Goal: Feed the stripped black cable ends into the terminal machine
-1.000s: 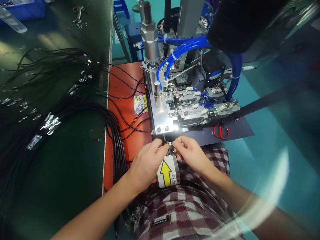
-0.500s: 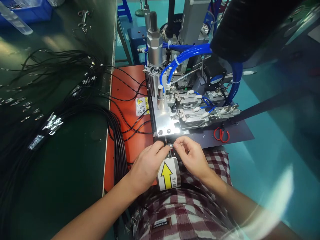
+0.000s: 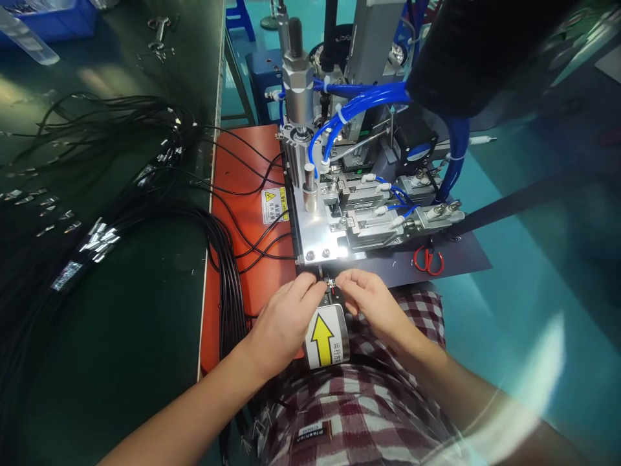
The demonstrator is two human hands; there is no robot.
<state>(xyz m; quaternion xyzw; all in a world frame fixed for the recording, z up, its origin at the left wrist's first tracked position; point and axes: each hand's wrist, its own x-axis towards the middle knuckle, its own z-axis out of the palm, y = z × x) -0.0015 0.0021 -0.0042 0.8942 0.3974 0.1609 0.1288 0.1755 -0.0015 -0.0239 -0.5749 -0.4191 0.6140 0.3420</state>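
My left hand (image 3: 284,317) is closed, thumb and fingers pinched at a small metal cable connector (image 3: 331,283) just in front of the machine's near edge. A tiny red wire shows beneath it. From the other side my right hand (image 3: 371,301) is pinched with its fingertips close against the connector; what lies between those fingertips is too small to make out. Below the fingers is a white plate with a yellow arrow (image 3: 322,338). The metal machine (image 3: 317,233) with blue air tubes (image 3: 376,100) stands just beyond both hands.
Black cables (image 3: 231,278) hang in a thick bundle over the orange board (image 3: 257,285) on the left. More cables with metal ends (image 3: 99,239) lie on the dark green table (image 3: 145,310). Red-handled scissors (image 3: 427,260) lie right of the machine. A blue bin (image 3: 53,19) sits at the back left.
My right hand has shifted slightly, its fingers curling closer together beside the connector. My left hand keeps nearly the same place and pinch. The whole view has moved a little.
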